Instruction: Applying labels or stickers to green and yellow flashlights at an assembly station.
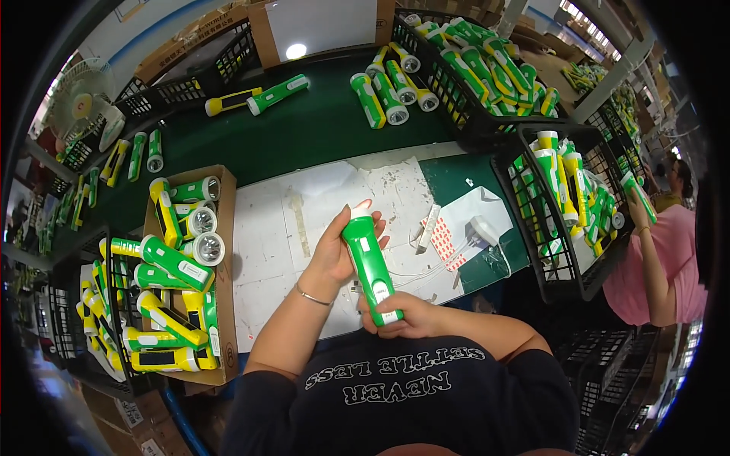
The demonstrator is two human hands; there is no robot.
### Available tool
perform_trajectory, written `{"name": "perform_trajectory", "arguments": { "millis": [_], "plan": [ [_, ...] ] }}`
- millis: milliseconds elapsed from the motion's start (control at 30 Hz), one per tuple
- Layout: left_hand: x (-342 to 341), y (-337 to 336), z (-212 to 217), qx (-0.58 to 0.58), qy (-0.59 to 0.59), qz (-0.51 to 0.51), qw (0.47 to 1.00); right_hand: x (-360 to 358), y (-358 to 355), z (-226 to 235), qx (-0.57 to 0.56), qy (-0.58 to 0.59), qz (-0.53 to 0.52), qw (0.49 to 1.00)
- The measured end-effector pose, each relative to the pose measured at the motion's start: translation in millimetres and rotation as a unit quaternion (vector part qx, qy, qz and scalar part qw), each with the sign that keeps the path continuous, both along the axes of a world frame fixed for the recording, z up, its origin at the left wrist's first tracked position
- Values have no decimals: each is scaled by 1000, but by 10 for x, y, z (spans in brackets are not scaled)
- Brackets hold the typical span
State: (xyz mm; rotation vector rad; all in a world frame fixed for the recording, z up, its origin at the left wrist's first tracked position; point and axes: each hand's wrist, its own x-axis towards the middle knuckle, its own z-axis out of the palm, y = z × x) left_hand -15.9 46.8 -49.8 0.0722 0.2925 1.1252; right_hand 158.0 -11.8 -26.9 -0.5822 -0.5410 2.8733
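A green flashlight (369, 262) with a white head is held upright in front of my chest, its head pointing away from me. My left hand (334, 247) wraps round the upper part near the head, fingertips showing on the far side. Lower down, my right hand (407, 315) grips the tail end, with the thumb by a white label there. Beneath them lies a white work surface (266, 235), marked and stained. To the right of the flashlight are a red-dotted sticker sheet (441, 242), a thin white cable (418, 272) and a white sheet (483, 209).
At left, a cardboard box (230, 304) holds green and yellow flashlights. Black crates (525, 243) full of them stand at right and far right. Several flashlights (388, 87) lie on the green belt (304, 121). A co-worker in pink (669, 266) holds another flashlight (639, 197).
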Motion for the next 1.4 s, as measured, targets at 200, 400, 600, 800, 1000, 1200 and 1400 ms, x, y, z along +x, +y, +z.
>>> {"name": "perform_trajectory", "arguments": {
  "millis": [200,400,600,800,1000,1200,1400],
  "plan": [
    [-21,15,46,-29,125,-33,991,-44,-70,101,75,-113,27,990],
    [-8,-10,189,6,306,-7,952,-125,-136,36,193,-209,-14,959],
    [-31,4,190,25,249,-7,968,-128,-149,59,253,-254,-3,934],
    [-67,-7,134,33,154,-44,986,-110,-139,111,235,-223,-7,946],
    [69,-121,235,68,74,-63,993,-120,-79,105,148,-159,-75,973],
    [287,-183,196,17,249,15,968,-24,226,254,165,-192,-36,967],
    [126,-134,506,19,301,45,952,306,538,320,575,-275,-144,757]
  ]
}}
